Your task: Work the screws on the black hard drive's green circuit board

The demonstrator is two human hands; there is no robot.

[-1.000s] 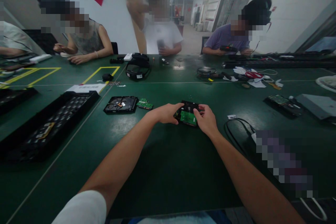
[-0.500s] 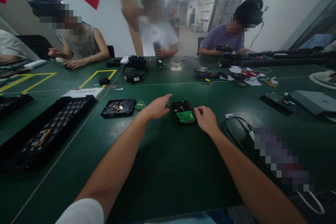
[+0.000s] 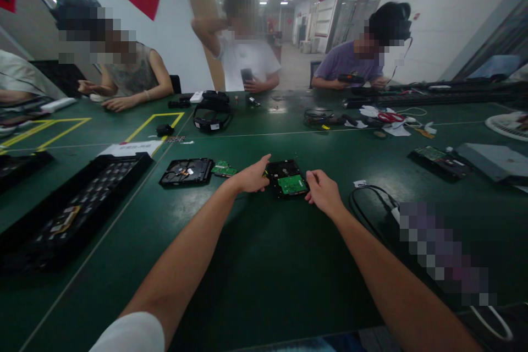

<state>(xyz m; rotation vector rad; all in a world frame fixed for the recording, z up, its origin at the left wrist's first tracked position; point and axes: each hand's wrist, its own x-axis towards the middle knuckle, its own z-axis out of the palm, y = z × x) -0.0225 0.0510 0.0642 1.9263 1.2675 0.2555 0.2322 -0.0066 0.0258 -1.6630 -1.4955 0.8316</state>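
A black hard drive (image 3: pixel 284 169) lies flat on the green table (image 3: pixel 264 264) with its green circuit board (image 3: pixel 292 184) facing up. My left hand (image 3: pixel 248 179) rests at the drive's left edge, index finger stretched out along it, holding nothing. My right hand (image 3: pixel 323 191) sits at the drive's right edge with fingers and thumb curled in a pinch against the casing.
To the left lie a second, opened hard drive (image 3: pixel 186 171) and a loose green board (image 3: pixel 224 168). A long black tray (image 3: pixel 70 206) stands at the far left. Black cables (image 3: pixel 369 203) coil on the right. Further back are a headset (image 3: pixel 212 113) and three people.
A second ago both hands held the drive tilted up. They set it down flat and drew apart, and now both hands have closed in on its sides again.
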